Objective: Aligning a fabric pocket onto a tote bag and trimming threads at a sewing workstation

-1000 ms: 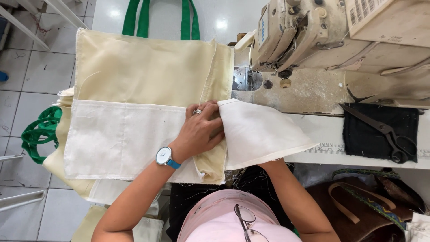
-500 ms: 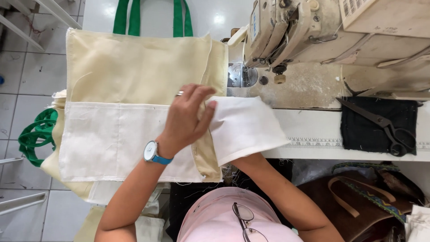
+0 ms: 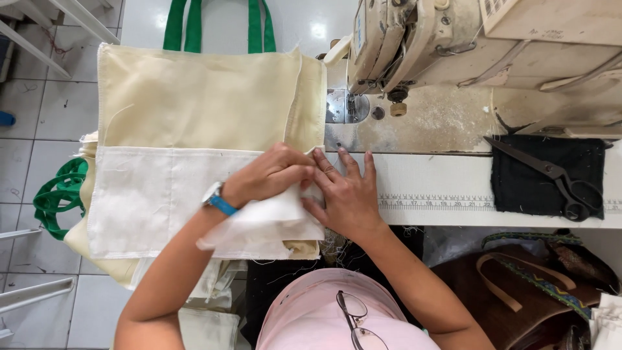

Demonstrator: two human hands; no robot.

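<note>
Since half a second ago the white flap point(image 3: 265, 223) has been folded back from the table onto the bag point(image 3: 194, 104), and the right hand point(image 3: 346, 198), then out of sight beneath the cloth, now lies in the open. The left hand point(image 3: 272, 178) has its fingers curled together, pinching the flap's folded edge at the bag's right side; a blue-strapped watch point(image 3: 217, 199) sits on its wrist. The right hand lies flat just beside it, fingers slightly spread and pointing away from the person, its thumb side touching the flap.

The cream bag lies left of both hands, with a white panel point(image 3: 155, 194) across its lower half and green handles point(image 3: 217, 26) at its far end. Beyond the fingertips stands the sewing machine point(image 3: 453, 45). Right of the right-hand fingers a printed ruler strip point(image 3: 440, 202) runs along the table edge, and farther right black scissors point(image 3: 551, 175) rest on a dark cloth point(image 3: 518, 188). More green handles point(image 3: 58, 198) poke out at the far left.
</note>
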